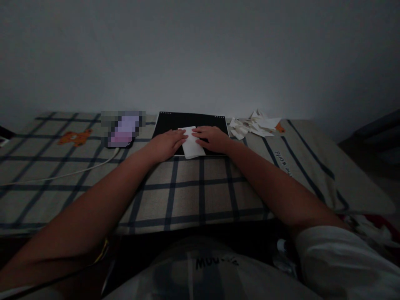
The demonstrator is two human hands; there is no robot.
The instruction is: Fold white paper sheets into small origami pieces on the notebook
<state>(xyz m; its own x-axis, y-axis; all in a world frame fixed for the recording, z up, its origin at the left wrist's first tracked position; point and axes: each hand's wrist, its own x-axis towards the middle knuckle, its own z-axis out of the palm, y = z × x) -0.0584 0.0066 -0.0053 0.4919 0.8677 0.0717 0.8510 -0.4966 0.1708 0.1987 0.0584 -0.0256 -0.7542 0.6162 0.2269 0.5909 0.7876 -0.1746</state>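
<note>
A narrow piece of folded white paper point(192, 149) lies on a black sheet or notebook cover point(193, 118), which has small white marks in its top corners. My left hand point(167, 144) rests flat, its fingertips on the paper's left edge. From the other side my right hand point(213, 139) lays its outstretched fingers on the paper's right edge. Both hands have their fingers extended, palms down. The paper's near end reaches slightly past the black sheet's front edge.
A checked cloth point(187, 191) covers the table, which meets a pale wall point(200, 54). On the left lies a phone point(125, 130), partly pixelated, with a white cable point(78, 170). A heap of white paper scraps point(254, 125) sits right of the black sheet.
</note>
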